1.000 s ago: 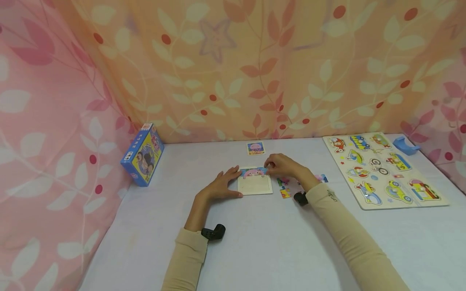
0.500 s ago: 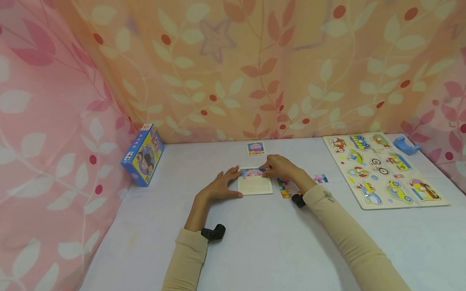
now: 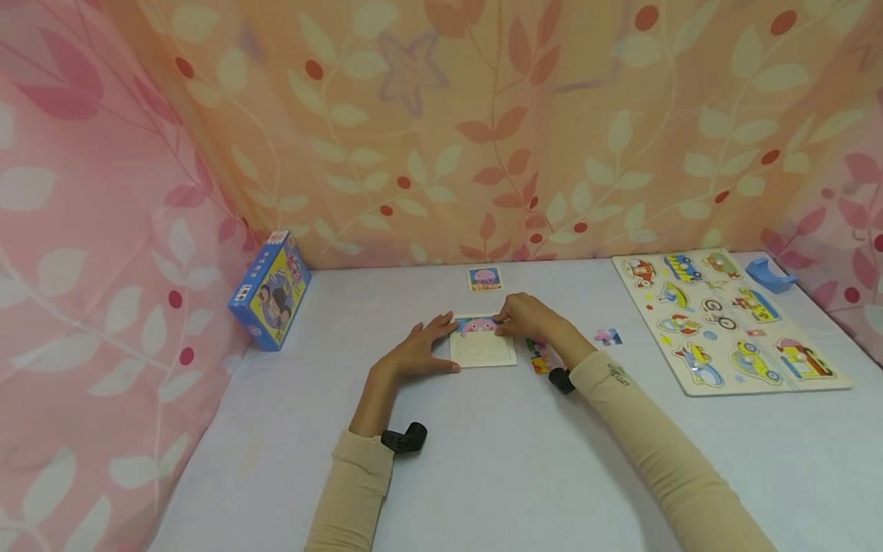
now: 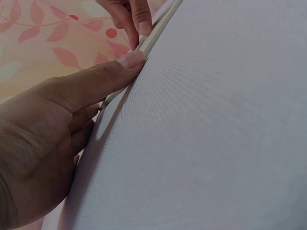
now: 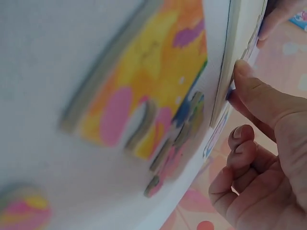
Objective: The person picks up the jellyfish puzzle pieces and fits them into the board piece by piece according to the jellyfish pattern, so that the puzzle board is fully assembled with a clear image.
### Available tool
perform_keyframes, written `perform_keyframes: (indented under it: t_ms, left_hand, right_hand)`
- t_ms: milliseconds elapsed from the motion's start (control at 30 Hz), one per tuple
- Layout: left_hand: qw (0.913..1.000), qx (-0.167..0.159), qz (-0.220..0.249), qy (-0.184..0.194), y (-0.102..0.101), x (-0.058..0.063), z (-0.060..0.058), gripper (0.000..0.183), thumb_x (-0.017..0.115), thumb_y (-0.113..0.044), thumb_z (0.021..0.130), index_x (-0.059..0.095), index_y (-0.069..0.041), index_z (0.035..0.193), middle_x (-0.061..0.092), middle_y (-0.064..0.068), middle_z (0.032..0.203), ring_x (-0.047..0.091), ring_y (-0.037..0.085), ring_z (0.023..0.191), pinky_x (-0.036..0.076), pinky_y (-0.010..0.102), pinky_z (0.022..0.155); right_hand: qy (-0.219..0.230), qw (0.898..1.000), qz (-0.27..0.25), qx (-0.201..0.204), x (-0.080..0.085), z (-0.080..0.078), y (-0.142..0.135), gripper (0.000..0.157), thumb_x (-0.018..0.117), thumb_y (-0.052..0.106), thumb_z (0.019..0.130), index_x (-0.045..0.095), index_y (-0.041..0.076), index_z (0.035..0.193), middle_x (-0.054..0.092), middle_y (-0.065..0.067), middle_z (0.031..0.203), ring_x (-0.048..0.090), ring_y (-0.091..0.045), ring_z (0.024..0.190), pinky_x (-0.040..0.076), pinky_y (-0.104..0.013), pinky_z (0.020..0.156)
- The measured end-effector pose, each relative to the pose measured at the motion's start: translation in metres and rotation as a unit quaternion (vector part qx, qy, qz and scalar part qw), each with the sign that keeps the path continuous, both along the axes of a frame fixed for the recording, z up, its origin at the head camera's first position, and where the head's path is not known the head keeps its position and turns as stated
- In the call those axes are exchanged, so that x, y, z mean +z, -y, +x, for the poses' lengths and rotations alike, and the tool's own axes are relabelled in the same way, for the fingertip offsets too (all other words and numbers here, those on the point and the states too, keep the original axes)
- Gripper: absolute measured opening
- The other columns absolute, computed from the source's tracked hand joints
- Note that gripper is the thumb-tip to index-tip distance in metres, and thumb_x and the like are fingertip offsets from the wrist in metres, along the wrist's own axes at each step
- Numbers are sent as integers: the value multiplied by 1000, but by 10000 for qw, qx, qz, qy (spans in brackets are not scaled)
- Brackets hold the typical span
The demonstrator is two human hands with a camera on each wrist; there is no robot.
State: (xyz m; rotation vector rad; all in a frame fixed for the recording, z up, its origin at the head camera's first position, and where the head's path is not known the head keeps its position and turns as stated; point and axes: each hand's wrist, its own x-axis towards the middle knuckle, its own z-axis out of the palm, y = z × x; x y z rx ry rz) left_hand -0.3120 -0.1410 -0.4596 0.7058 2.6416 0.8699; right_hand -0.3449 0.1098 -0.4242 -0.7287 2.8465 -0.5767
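Observation:
A small cream puzzle tray [image 3: 483,353] lies flat on the white cloth. Joined pieces showing a pink cartoon face [image 3: 474,327] fill a strip along its far side. My left hand [image 3: 416,349] rests at the tray's left side, fingers spread, its straight thumb [image 4: 108,81] against the edge. At the far right corner, my right hand [image 3: 531,318] pinches a puzzle piece between thumb and index finger; bits of blue show at the fingertips, and the hand covers most of it. Its other fingers [image 5: 240,143] are curled in.
Loose puzzle pieces [image 3: 540,363] lie right of the tray, another piece [image 3: 608,336] farther right. Behind stands a picture card [image 3: 486,279] with a pink octopus-like figure. A vehicle puzzle board [image 3: 731,326] and blue curved object [image 3: 770,276] lie right, a blue box [image 3: 272,295] left.
My right hand has shifted slightly left along the tray's far edge, baring the loose piece at its right. The left hand and tray stay in place.

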Motion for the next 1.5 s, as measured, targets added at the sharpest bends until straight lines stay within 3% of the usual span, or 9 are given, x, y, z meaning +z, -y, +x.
perform_keyframes:
  t_ms: [133, 267, 367, 500, 600, 767, 933, 1167, 1500]
  left_hand:
    - [10000, -44, 17, -41, 1, 1, 0, 87, 75, -45, 71, 32, -21, 144, 14, -8, 155, 6, 23, 144, 3, 50, 116]
    - [9999, -101, 18, -134, 3, 2, 0, 87, 76, -43, 70, 35, -18, 143, 17, -5, 154, 10, 20, 144, 4, 46, 117]
    - [9994, -180, -15, -282, 4, 2, -2, 87, 77, -43, 69, 37, -15, 141, 20, -3, 154, 13, 18, 143, 6, 43, 117]
    - [9992, -202, -72, -326, 8, 4, -2, 86, 77, -43, 69, 38, -15, 141, 23, -3, 153, 15, 16, 143, 9, 40, 118]
    - [9994, -162, -76, -300, 12, 4, -1, 84, 77, -43, 70, 39, -15, 140, 25, -5, 152, 16, 15, 142, 11, 41, 117]
    - [9991, -175, 21, -379, 15, 4, -1, 83, 76, -42, 70, 40, -13, 140, 28, -3, 151, 19, 18, 142, 12, 43, 117]
    - [9992, -172, 61, -359, 13, 4, -2, 84, 76, -42, 70, 40, -13, 140, 28, -3, 151, 18, 17, 142, 12, 44, 117]
    - [9998, -26, 24, -212, 10, 4, -1, 85, 77, -42, 69, 39, -16, 140, 27, -5, 151, 17, 15, 142, 13, 42, 117]
    - [9995, -98, 90, -290, 10, 5, 0, 83, 77, -40, 70, 40, -13, 140, 28, -3, 151, 18, 17, 142, 12, 43, 117]
  right_hand:
    - [-59, 10000, -19, -8, 0, 2, 0, 34, 72, 25, 79, 68, 4, 106, 68, -16, 104, 43, -16, 69, 35, -27, 64]
    - [-130, 9993, -305, 146, -1, 5, -8, 39, 70, 25, 81, 65, 3, 111, 66, -14, 85, 38, -14, 63, 32, -24, 58]
    - [-102, 9984, -540, 145, 2, 7, -21, 40, 68, 25, 83, 63, 1, 115, 55, -9, 73, 37, -15, 62, 31, -24, 56]
    - [-57, 9984, -562, 9, 8, 13, -48, 30, 66, 22, 84, 68, 2, 107, 62, -7, 82, 44, -16, 69, 35, -26, 63]
    - [17, 9984, -545, 173, 7, 18, -66, 24, 67, 18, 82, 71, 4, 100, 61, -5, 79, 45, -14, 68, 36, -26, 63]
    - [32, 9960, -626, 638, -1, 24, -81, 23, 71, 20, 79, 71, 6, 98, 47, 2, 66, 40, -10, 61, 33, -22, 57]
    - [-81, 9960, -544, 708, -5, 26, -84, 23, 72, 21, 77, 68, 9, 97, 44, 4, 67, 39, -9, 62, 31, -22, 58]
    - [133, 9957, -569, 726, -8, 26, -80, 20, 71, 19, 78, 68, 9, 96, 52, 3, 75, 43, -10, 69, 35, -22, 60]
    - [179, 9946, -793, 652, -1, 21, -67, 18, 69, 14, 77, 67, 6, 93, 44, 3, 64, 38, -9, 58, 32, -20, 53]
